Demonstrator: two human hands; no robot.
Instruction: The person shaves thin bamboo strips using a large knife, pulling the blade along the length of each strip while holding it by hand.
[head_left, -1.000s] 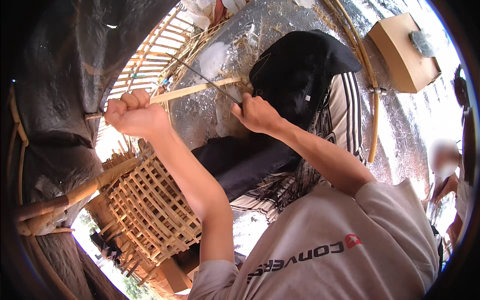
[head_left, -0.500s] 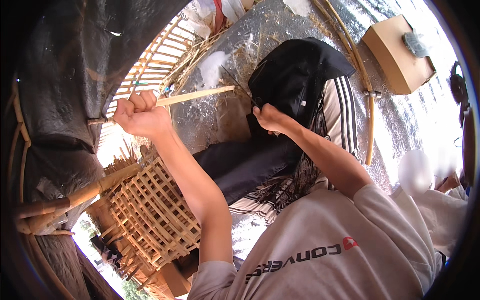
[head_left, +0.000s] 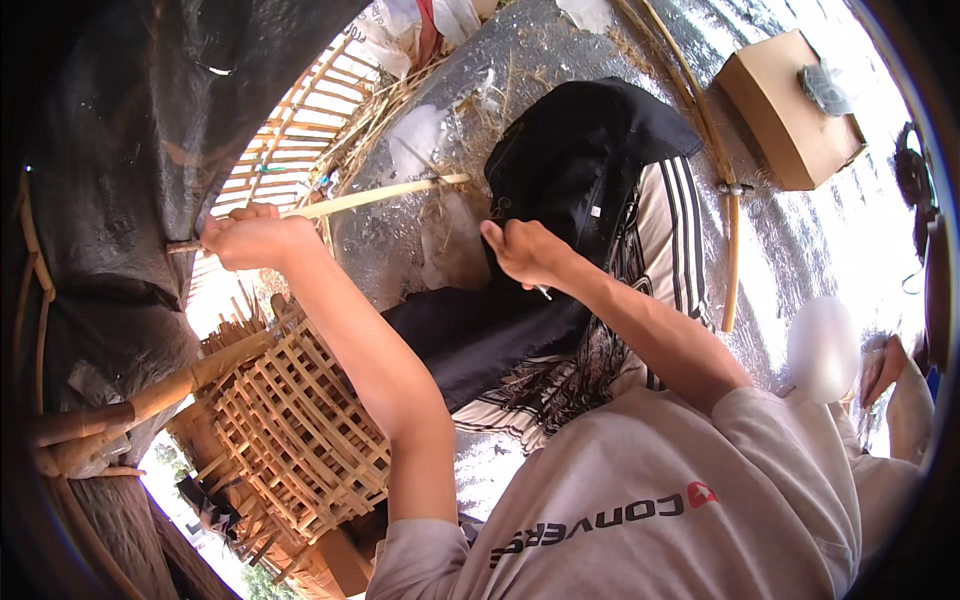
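Note:
My left hand is closed around one end of a pale bamboo strip, which points right toward my lap. My right hand is a fist on a thin-bladed knife, held over black cloth draped across my legs. Only a small light end of the knife shows below that fist; its blade can't be made out now. The strip's far end lies above and left of my right hand, apart from it.
Left of my left arm is a woven bamboo lattice beside a thick bamboo pole. A cardboard box stands at the far right, near a long curved bamboo pole. Another person sits at the right edge.
My left hand has shifted left, drawing the strip slightly with it. My right hand has moved a little down and left and turned, so the dark blade no longer shows.

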